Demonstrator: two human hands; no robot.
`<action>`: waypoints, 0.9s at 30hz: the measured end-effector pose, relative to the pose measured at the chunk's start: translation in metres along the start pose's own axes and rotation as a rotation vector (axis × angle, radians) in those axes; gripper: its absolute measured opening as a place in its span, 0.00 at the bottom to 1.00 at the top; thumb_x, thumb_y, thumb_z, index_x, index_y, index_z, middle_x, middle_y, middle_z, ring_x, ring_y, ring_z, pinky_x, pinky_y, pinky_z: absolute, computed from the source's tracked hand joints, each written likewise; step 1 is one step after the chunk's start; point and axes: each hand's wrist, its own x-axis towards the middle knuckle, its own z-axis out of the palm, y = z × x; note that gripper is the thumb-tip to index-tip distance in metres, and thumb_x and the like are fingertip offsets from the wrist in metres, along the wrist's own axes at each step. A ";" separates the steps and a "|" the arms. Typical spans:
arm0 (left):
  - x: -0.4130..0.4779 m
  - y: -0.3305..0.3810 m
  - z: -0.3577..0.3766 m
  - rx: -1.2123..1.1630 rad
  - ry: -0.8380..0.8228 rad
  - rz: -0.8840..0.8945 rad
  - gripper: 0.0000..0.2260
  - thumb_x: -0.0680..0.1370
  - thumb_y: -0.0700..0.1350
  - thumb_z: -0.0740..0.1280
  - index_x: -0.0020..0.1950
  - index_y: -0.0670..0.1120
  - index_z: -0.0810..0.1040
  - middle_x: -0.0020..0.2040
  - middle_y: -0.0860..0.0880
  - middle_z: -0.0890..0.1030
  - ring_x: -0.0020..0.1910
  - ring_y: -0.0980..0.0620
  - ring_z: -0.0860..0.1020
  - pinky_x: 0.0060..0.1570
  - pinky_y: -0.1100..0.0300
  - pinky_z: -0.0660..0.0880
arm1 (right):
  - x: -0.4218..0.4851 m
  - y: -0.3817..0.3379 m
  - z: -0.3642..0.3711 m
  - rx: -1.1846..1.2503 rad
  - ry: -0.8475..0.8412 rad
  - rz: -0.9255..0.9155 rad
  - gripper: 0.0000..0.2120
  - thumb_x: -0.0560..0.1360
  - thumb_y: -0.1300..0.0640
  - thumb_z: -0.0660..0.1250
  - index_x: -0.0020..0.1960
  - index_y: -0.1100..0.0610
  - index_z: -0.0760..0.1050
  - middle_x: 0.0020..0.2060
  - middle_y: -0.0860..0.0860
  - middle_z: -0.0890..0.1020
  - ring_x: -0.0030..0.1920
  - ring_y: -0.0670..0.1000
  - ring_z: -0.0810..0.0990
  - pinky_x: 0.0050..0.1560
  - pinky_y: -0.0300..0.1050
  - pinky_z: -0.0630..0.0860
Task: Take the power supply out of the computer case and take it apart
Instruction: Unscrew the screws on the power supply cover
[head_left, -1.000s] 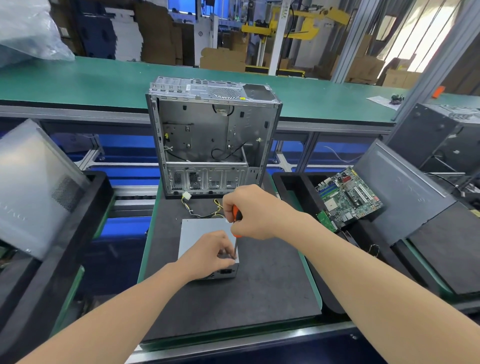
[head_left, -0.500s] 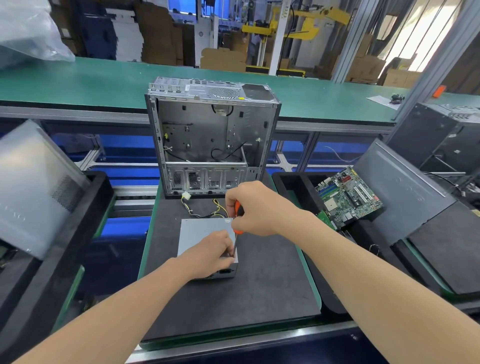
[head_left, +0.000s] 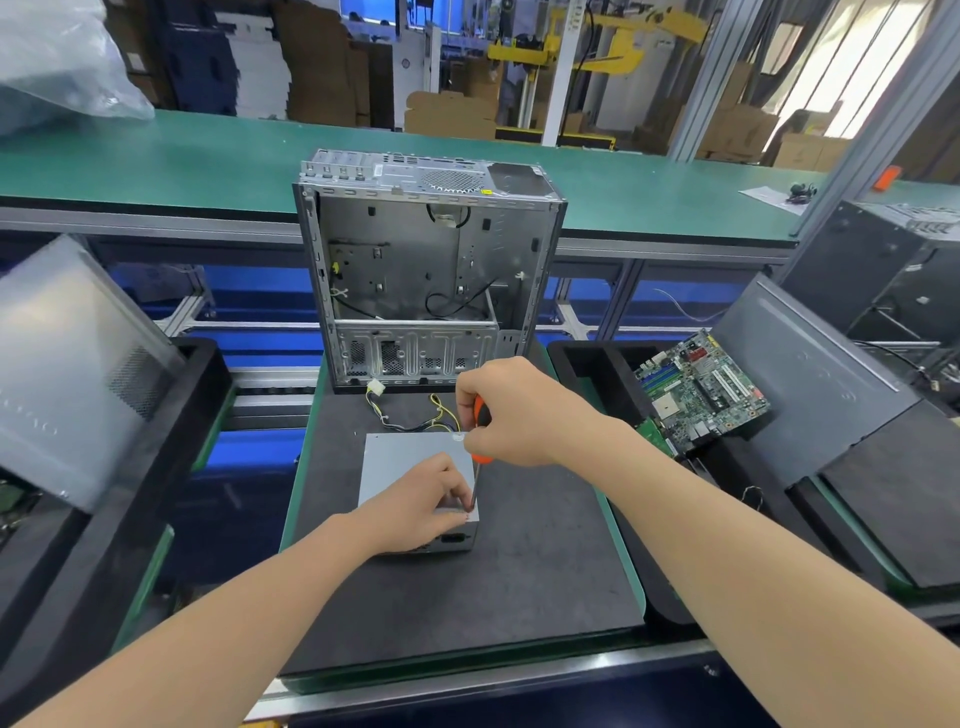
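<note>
power supply (head_left: 410, 467) lies flat on the dark mat (head_left: 519, 571), in front of the emptied computer case (head_left: 426, 280). left hand (head_left: 421, 506) rests on its top, fingers pinching the screwdriver (head_left: 479, 441) shaft near the tip, probably to guide it onto a corner screw. right hand (head_left: 511, 413) is curled around the orange handle, ready to turn.

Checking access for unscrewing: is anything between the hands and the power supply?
Nothing visible. The left hand rests on the power supply and pinches the screwdriver shaft; the right hand grips the handle, tip at the near right corner.
</note>
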 end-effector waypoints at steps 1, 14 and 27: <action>-0.001 -0.001 0.000 -0.026 0.001 -0.007 0.04 0.80 0.44 0.72 0.51 0.53 0.81 0.51 0.54 0.71 0.46 0.58 0.75 0.48 0.73 0.69 | 0.000 0.000 0.001 0.003 -0.003 0.004 0.06 0.70 0.62 0.70 0.42 0.53 0.75 0.40 0.45 0.78 0.43 0.44 0.73 0.47 0.54 0.81; 0.001 -0.003 0.002 -0.036 0.008 -0.046 0.06 0.77 0.40 0.72 0.50 0.50 0.83 0.51 0.56 0.71 0.47 0.58 0.74 0.49 0.73 0.68 | 0.000 0.000 0.005 0.030 -0.018 0.006 0.08 0.70 0.62 0.70 0.41 0.51 0.73 0.36 0.42 0.77 0.43 0.47 0.76 0.35 0.43 0.69; 0.000 -0.002 0.001 -0.033 0.012 -0.042 0.06 0.77 0.40 0.72 0.50 0.50 0.83 0.50 0.57 0.70 0.46 0.60 0.74 0.48 0.75 0.68 | 0.001 0.003 0.010 0.039 -0.003 -0.035 0.06 0.69 0.63 0.70 0.44 0.55 0.77 0.38 0.42 0.75 0.39 0.40 0.72 0.36 0.43 0.71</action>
